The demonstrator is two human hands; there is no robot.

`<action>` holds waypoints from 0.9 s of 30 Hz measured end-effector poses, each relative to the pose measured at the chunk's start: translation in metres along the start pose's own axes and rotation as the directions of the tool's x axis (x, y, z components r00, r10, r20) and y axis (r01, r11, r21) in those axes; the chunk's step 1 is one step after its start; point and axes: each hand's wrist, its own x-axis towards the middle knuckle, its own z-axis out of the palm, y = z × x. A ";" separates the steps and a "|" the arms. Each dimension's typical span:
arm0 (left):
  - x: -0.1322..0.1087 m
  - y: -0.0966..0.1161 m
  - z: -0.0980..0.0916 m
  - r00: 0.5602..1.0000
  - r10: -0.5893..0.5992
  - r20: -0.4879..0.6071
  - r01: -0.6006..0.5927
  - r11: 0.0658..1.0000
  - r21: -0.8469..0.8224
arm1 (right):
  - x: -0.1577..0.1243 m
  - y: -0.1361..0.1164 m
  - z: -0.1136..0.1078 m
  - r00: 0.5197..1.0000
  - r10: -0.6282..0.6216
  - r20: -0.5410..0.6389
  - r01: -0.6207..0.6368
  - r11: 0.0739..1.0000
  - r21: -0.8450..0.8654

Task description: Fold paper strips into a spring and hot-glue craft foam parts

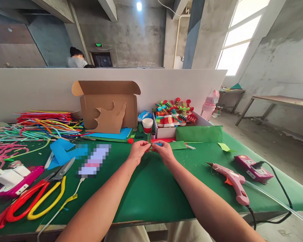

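Note:
My left hand (138,151) and my right hand (164,151) meet over the middle of the table, fingertips pinched close together. Between them a narrow green paper strip (149,138) stands up, pointing away from me. Both hands appear to grip its near end, where the fingers hide the detail. A bit of red shows just under the fingertips. Just beyond the hands is a stack of red-and-white paper cups (147,125). A red round piece (130,140) lies left of the fingers, and a green paper piece (178,145) lies to the right.
Scissors (37,191), a phone-like blurred item (94,161) and pipe cleaners (47,122) lie left. A cardboard box (108,111) and a box of colourful paper crafts (173,114) stand behind. A pink glue gun (229,179) and power strip (252,168) lie right.

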 end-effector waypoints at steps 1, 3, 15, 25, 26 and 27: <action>0.000 0.001 0.000 1.000 0.009 -0.016 -0.009 1.000 -0.008 | 0.001 -0.002 -0.001 1.000 -0.010 -0.001 0.010 1.000 0.022; 0.001 0.002 0.000 0.999 0.019 -0.042 -0.021 0.999 -0.046 | 0.004 -0.006 -0.003 0.998 -0.029 -0.047 0.034 0.994 0.107; -0.002 0.007 0.001 0.999 -0.035 0.033 0.040 0.985 -0.168 | 0.012 0.007 -0.010 0.978 0.168 0.123 -0.188 0.966 0.176; -0.005 0.008 0.002 0.998 -0.018 0.059 0.026 0.990 -0.136 | 0.012 0.011 -0.010 0.967 0.112 0.229 -0.168 0.957 0.238; -0.005 0.008 0.002 0.998 -0.012 0.061 0.020 0.990 -0.138 | 0.012 0.011 -0.010 0.967 0.110 0.229 -0.166 0.956 0.241; -0.005 0.008 0.002 0.998 -0.007 0.060 0.015 0.990 -0.139 | 0.012 0.011 -0.009 0.968 0.107 0.225 -0.162 0.956 0.245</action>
